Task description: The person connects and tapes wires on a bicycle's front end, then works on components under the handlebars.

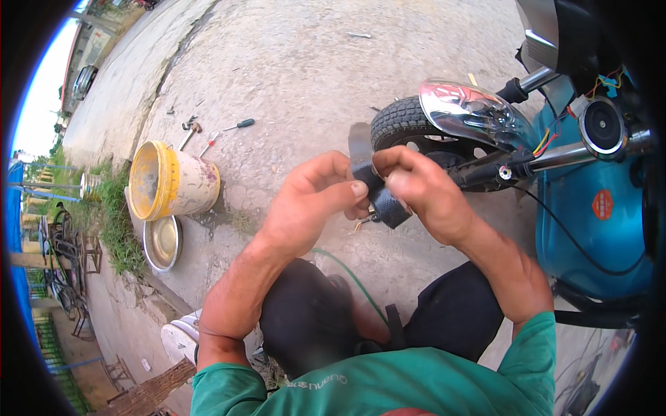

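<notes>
In front of my knees, both hands hold a black strip with a textured surface (393, 211). Its flat, greyish end sticks up above my fingers, and the lower part looks folded or curled. My left hand (302, 201) pinches it from the left with the thumb on top. On the other side, my right hand (433, 197) has its fingers closed on the strip, slightly blurred. Small wire-like ends show just below the strip; I cannot tell what they belong to. Right behind my right hand is the black front tyre (399, 123) of a blue vehicle.
The vehicle's chrome fender (468, 111), blue body (590, 222) and loose coloured wires stand at the right. Leftward, a yellow-rimmed bucket (191, 184) lies tipped beside a metal basin (164, 243). A hammer (189, 135) and a screwdriver (244, 123) lie behind it. A wrench (359, 35) lies farther off.
</notes>
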The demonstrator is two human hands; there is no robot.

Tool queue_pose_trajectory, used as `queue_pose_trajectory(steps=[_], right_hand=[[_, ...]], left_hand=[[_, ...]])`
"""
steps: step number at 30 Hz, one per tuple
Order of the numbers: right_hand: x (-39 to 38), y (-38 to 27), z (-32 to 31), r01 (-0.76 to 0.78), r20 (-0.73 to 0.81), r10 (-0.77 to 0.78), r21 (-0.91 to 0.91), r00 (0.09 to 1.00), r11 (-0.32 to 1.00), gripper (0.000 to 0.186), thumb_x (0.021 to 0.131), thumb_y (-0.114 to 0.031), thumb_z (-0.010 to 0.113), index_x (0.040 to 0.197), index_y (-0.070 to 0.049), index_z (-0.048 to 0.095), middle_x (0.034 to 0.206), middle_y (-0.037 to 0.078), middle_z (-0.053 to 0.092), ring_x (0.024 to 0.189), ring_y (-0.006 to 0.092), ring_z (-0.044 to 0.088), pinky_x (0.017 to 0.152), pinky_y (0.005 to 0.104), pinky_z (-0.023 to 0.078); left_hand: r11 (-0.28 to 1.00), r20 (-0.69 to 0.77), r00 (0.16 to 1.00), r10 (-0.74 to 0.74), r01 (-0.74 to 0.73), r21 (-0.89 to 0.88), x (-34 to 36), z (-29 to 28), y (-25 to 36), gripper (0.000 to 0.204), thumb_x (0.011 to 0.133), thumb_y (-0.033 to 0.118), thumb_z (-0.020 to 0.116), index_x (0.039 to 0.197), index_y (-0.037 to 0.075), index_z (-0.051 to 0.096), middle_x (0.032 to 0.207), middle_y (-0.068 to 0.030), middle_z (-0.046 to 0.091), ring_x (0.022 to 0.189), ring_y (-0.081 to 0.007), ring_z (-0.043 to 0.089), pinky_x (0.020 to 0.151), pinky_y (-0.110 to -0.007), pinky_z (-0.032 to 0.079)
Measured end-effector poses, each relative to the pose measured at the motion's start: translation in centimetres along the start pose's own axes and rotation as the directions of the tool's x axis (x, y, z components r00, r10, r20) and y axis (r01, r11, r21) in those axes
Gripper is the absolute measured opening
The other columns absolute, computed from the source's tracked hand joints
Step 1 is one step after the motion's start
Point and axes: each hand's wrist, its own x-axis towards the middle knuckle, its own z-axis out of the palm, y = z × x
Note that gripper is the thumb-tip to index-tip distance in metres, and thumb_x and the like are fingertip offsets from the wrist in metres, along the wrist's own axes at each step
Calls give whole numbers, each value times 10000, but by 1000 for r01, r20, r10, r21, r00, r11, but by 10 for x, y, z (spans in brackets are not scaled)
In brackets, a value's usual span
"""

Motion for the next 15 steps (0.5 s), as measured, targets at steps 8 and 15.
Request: queue_pose_trajectory(steps=[8,15], right_hand=[[-9,-17,17,16,52,-13,-60,999,998,473,914,-137,661,1294,93,498,1178,152,634,1109,170,612,950,335,508],[-11,-16,19,125,119,-115,-83,986,989,449,898,-84,634,1299,78,516,1204,123,630,1129,153,594,999,339,479]], left_hand=[[997,-62,996,68,-69,-20,-1,-2,-1,77,959,128,610,967,52,597,841,-58,654,740,-136,610,705,-294,491],[992,-103,990,100,-107,-62,-1,-7,1,80,965,130,593,945,53,589,795,-55,641,704,-146,605,689,-292,497]])
